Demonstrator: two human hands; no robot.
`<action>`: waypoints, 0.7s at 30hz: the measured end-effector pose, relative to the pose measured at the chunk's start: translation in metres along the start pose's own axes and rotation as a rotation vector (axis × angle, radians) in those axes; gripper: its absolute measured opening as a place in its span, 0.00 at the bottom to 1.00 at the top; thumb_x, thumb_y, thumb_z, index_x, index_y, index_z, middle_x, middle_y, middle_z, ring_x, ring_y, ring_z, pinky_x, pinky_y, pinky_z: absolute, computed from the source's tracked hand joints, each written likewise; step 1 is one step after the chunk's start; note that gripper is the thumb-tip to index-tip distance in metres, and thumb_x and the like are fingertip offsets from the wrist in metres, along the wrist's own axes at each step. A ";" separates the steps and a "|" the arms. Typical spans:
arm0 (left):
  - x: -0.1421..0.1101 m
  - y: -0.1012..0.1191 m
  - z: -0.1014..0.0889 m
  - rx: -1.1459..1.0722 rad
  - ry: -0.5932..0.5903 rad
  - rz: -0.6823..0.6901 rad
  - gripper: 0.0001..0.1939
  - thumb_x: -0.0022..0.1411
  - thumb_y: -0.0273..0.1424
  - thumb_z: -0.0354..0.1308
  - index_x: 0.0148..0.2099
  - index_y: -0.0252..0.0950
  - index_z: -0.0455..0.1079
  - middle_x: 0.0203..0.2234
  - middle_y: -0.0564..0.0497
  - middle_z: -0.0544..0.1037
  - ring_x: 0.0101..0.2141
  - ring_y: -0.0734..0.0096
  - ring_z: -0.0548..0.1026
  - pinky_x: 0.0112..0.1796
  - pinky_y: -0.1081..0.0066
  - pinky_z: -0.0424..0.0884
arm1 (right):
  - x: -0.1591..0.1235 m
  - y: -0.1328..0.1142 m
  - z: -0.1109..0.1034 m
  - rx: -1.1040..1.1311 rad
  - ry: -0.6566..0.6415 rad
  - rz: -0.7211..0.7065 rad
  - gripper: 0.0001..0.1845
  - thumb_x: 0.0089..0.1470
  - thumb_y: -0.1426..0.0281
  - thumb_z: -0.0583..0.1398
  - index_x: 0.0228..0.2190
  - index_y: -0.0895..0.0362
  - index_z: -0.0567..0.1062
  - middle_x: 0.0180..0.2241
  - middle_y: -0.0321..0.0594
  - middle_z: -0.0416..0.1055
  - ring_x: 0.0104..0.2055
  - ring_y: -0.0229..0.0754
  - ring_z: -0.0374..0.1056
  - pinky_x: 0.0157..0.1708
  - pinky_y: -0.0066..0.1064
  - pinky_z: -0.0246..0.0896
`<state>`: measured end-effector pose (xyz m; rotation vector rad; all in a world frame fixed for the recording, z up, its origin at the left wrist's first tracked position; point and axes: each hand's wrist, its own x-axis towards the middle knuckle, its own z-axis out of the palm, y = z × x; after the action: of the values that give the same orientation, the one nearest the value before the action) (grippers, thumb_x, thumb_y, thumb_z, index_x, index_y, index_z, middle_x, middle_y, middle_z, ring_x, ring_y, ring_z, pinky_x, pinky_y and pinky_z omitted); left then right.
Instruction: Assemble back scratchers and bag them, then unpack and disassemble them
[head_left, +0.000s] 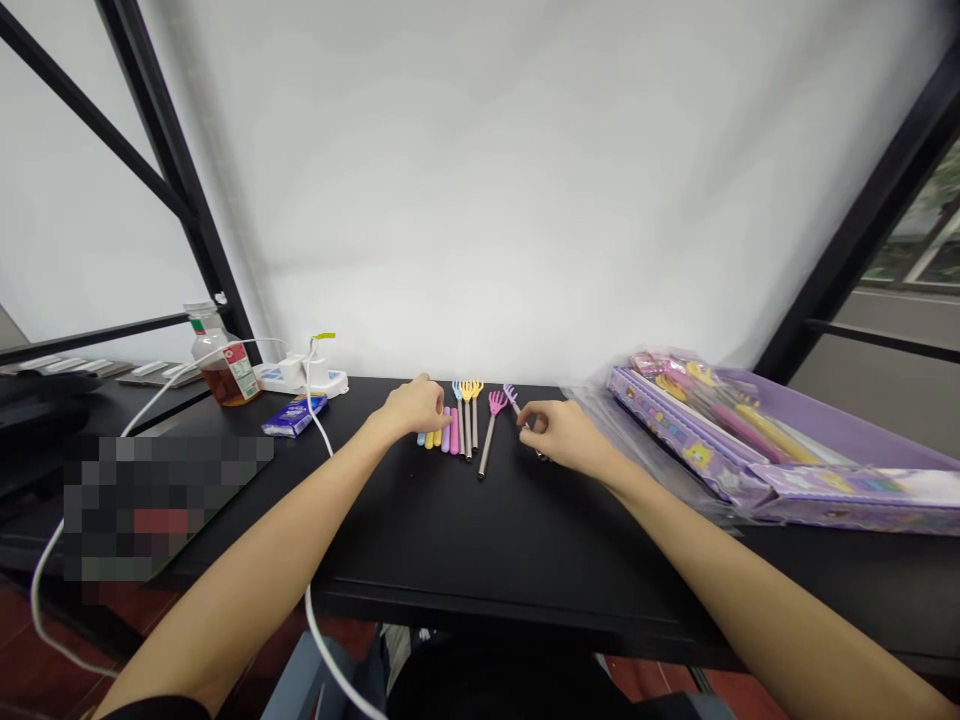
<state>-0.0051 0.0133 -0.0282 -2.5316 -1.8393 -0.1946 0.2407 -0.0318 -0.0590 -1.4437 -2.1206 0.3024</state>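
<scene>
- Purple-headed rod (513,400): on the desk (450,545), right of centre in the frame; long axis slants from upper left to lower right, claw head towards the wall. The right hand (561,432) is the nearer one, placed over its shaft and hiding part of it.
- Right hand: fingers bent, thumb towards index; cannot tell whether they pinch the shaft or only hover.
- Pink-headed rod (490,438): between the hands, closer to the right; head up-frame, tail leaning lower left, so the two shafts diverge downwards.
- Left hand (417,405): fingers curled at the upper ends of the coloured handles (445,438), left of centre; contact or grip cannot be told.
- Blue- and yellow-headed rods (468,425): side by side, just right of the handles, near-vertical in the frame.
- Purple box (686,448): right of frame, beyond the right hand, well apart from the rods.
</scene>
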 end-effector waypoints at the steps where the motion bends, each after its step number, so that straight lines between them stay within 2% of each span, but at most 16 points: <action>1: -0.001 0.002 0.000 0.008 -0.001 -0.013 0.11 0.53 0.39 0.59 0.35 0.38 0.75 0.47 0.44 0.73 0.39 0.58 0.77 0.39 0.65 0.71 | 0.000 -0.002 0.000 0.022 0.020 0.003 0.08 0.46 0.73 0.57 0.29 0.56 0.75 0.15 0.30 0.70 0.21 0.38 0.67 0.28 0.28 0.59; 5: -0.005 0.008 -0.002 0.037 0.016 -0.041 0.11 0.52 0.38 0.58 0.36 0.38 0.75 0.44 0.44 0.75 0.40 0.55 0.77 0.39 0.63 0.72 | -0.001 -0.007 -0.001 0.049 0.142 -0.015 0.06 0.46 0.72 0.57 0.28 0.56 0.75 0.15 0.29 0.70 0.21 0.38 0.66 0.28 0.28 0.58; 7: -0.006 0.010 -0.003 0.052 0.024 -0.041 0.12 0.51 0.38 0.59 0.37 0.39 0.74 0.42 0.45 0.77 0.41 0.54 0.77 0.39 0.62 0.72 | -0.001 -0.007 -0.003 0.060 0.161 -0.045 0.07 0.46 0.72 0.57 0.29 0.56 0.75 0.16 0.29 0.69 0.21 0.37 0.65 0.28 0.28 0.57; 11: -0.006 0.012 -0.003 0.075 0.019 -0.019 0.12 0.51 0.39 0.60 0.37 0.40 0.74 0.41 0.46 0.78 0.41 0.54 0.77 0.39 0.62 0.72 | -0.002 -0.008 -0.004 0.062 0.146 -0.065 0.07 0.46 0.71 0.57 0.29 0.56 0.75 0.16 0.30 0.68 0.21 0.37 0.64 0.28 0.29 0.56; 16: -0.006 0.014 -0.001 0.108 -0.005 -0.035 0.11 0.47 0.36 0.63 0.35 0.38 0.74 0.40 0.43 0.79 0.40 0.50 0.78 0.38 0.60 0.73 | -0.004 -0.015 -0.007 0.079 0.133 -0.056 0.07 0.46 0.72 0.57 0.29 0.56 0.75 0.16 0.30 0.69 0.21 0.38 0.65 0.28 0.29 0.57; 21: -0.007 0.018 0.002 0.122 0.027 -0.044 0.18 0.49 0.35 0.62 0.44 0.37 0.73 0.43 0.39 0.77 0.43 0.46 0.77 0.40 0.57 0.73 | -0.006 -0.018 -0.003 0.112 0.057 -0.059 0.09 0.45 0.73 0.57 0.30 0.56 0.76 0.16 0.30 0.70 0.20 0.37 0.66 0.27 0.28 0.58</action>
<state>0.0104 0.0016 -0.0298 -2.3978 -1.8383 -0.1117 0.2300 -0.0451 -0.0502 -1.3082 -2.0628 0.3482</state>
